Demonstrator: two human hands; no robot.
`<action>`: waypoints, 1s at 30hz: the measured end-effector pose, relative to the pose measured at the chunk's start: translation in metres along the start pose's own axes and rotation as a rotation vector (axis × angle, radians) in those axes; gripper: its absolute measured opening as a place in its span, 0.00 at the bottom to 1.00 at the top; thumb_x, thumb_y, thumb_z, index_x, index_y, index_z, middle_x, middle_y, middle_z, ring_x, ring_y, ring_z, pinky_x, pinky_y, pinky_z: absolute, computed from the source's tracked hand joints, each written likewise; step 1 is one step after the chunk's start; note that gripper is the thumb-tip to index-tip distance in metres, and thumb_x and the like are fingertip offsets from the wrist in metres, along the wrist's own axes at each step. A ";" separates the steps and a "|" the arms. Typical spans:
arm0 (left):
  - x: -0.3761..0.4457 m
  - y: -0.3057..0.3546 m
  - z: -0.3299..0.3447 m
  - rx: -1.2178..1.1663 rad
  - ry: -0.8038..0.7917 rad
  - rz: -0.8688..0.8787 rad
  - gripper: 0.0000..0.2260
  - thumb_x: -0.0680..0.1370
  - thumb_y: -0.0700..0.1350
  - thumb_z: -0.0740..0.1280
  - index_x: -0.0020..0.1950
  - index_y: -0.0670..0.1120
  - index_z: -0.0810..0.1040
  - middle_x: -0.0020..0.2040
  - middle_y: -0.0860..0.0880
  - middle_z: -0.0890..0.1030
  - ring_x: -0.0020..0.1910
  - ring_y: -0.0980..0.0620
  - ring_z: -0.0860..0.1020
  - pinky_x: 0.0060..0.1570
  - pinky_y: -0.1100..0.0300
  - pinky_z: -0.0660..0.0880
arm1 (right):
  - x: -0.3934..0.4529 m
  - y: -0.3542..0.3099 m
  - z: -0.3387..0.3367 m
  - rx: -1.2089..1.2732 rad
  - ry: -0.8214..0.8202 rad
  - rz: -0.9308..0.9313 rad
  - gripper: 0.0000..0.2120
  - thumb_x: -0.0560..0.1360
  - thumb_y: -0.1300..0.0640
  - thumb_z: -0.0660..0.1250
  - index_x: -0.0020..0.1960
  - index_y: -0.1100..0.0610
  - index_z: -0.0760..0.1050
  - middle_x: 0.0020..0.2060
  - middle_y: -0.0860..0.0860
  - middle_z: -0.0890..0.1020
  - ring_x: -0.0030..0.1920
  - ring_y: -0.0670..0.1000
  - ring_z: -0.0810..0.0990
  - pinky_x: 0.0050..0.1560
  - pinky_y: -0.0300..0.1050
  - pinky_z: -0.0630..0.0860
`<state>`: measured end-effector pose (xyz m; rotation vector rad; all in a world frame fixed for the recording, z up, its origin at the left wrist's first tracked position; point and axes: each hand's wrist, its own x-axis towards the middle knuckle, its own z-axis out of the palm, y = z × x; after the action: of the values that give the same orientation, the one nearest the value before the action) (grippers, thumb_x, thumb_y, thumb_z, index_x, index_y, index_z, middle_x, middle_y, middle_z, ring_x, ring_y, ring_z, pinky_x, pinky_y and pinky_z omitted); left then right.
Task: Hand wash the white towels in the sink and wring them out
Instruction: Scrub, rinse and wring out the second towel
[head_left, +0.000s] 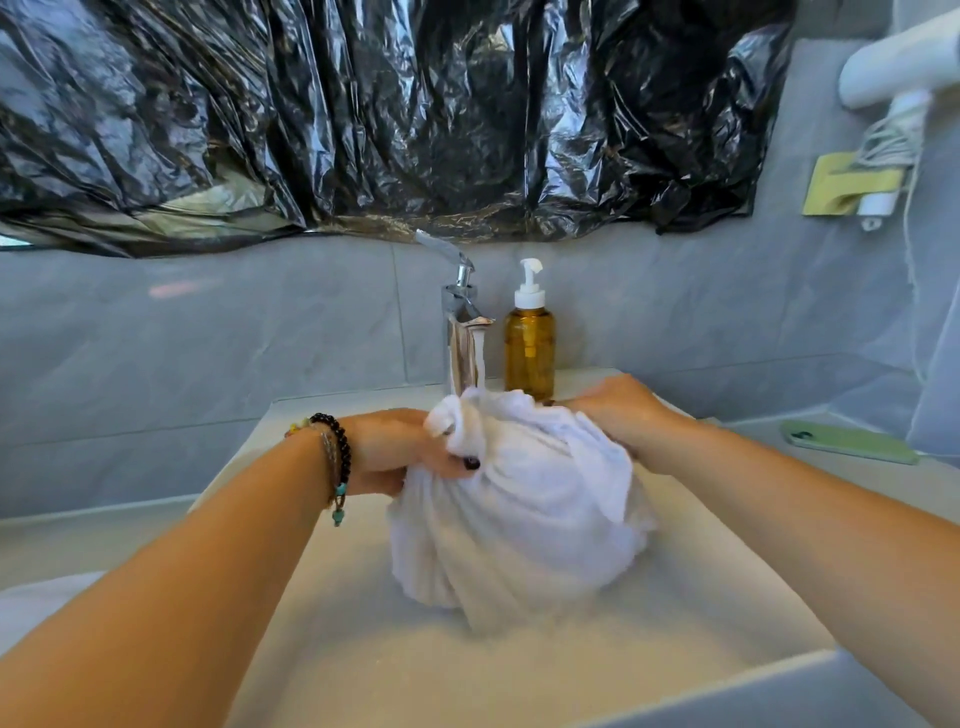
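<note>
A wet white towel (519, 509) hangs bunched above the white sink (727, 561). My left hand (400, 447) grips its gathered upper left part, with a fold sticking out above the fingers. On the towel's upper right side, my right hand (618, 410) holds the cloth; its fingers are hidden behind the towel. Water runs from the chrome tap (460, 312) onto the top of the towel.
An amber soap pump bottle (530, 343) stands right of the tap. A green phone (847, 441) lies on the counter at the right. Black plastic sheeting (363, 114) covers the wall above. A white hair dryer (893, 67) hangs at the upper right.
</note>
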<state>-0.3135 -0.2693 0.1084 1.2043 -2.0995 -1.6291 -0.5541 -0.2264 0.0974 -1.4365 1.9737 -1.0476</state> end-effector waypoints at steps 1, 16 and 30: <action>-0.002 0.000 -0.004 0.138 0.037 -0.072 0.21 0.71 0.38 0.76 0.63 0.46 0.78 0.57 0.46 0.84 0.55 0.46 0.83 0.58 0.49 0.79 | 0.002 0.005 -0.007 -0.244 0.031 -0.034 0.20 0.66 0.38 0.71 0.34 0.54 0.73 0.32 0.55 0.79 0.33 0.50 0.73 0.35 0.39 0.69; 0.018 -0.046 0.049 0.756 0.353 0.176 0.17 0.82 0.49 0.61 0.70 0.51 0.65 0.64 0.45 0.73 0.50 0.49 0.76 0.48 0.61 0.71 | -0.017 0.041 0.042 -0.680 -0.331 -0.437 0.26 0.70 0.34 0.65 0.62 0.47 0.74 0.55 0.51 0.78 0.53 0.52 0.75 0.55 0.46 0.73; -0.026 -0.008 0.020 0.786 0.091 0.085 0.26 0.75 0.61 0.70 0.71 0.60 0.68 0.71 0.57 0.71 0.70 0.56 0.69 0.72 0.53 0.65 | -0.048 -0.003 -0.015 -0.583 -0.204 -0.399 0.24 0.74 0.38 0.66 0.66 0.46 0.72 0.62 0.44 0.75 0.61 0.49 0.74 0.62 0.45 0.72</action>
<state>-0.3053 -0.2369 0.1022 1.3061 -2.7747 -0.6747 -0.5480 -0.1772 0.1061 -2.2152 1.9710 -0.4394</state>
